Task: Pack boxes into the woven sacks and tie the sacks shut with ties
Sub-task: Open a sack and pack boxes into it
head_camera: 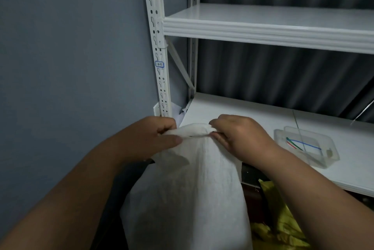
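Note:
A white woven sack (188,195) stands upright in front of me, bulging below and narrowing to a gathered mouth at the top. My left hand (155,136) grips the left end of the bunched mouth. My right hand (236,134) pinches the right end, so the folded top edge stretches between them. What is inside the sack is hidden. Coloured ties (301,144), blue, green and red, lie in a clear plastic tray (327,160) on the shelf to the right of my right hand.
A white metal shelving unit stands ahead, with a lower shelf (253,114) at hand height and an upper shelf (263,26) above. Its slotted upright (156,51) runs by the blue-grey wall on the left. Yellow-green material (283,227) lies below the lower shelf at right.

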